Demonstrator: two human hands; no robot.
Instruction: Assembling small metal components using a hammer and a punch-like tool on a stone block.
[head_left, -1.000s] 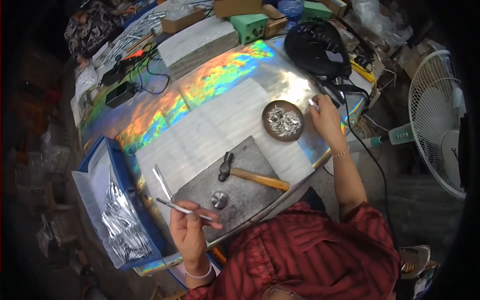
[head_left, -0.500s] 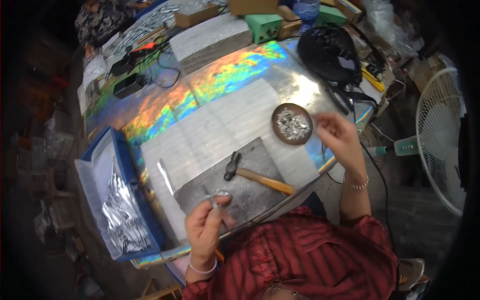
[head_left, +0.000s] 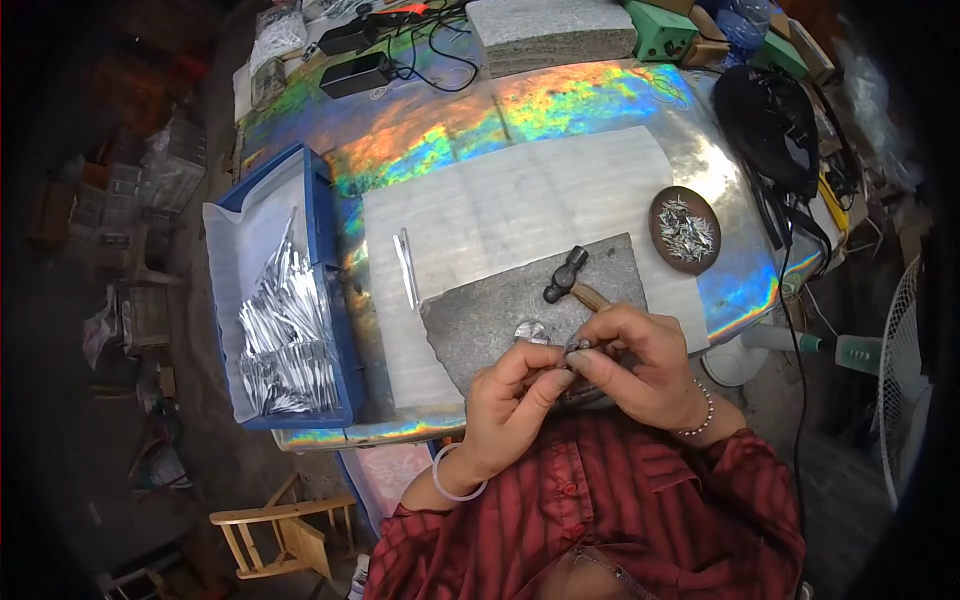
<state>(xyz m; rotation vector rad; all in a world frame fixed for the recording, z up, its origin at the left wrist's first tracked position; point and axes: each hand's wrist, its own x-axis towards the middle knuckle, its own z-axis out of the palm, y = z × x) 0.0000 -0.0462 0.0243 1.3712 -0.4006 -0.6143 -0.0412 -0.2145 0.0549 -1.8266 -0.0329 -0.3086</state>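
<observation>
The table covering [head_left: 560, 98] is fairly brightly lit, while the floor [head_left: 190, 535] from seven to ten o'clock is left dim, and the rim is swallowed by black. White glare is thrown back at two o'clock, and rainbow reflections are spread from eleven to one. Sharp glints are caught at nine o'clock on the metal strips [head_left: 285, 310]. Straight edges are bowed by the lens. The small piece [head_left: 577, 346] between left hand [head_left: 512, 402] and right hand [head_left: 648, 368], near five o'clock, is poorly resolved.

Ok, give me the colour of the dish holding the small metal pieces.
The dish is brown, best seen in the head view.
</observation>
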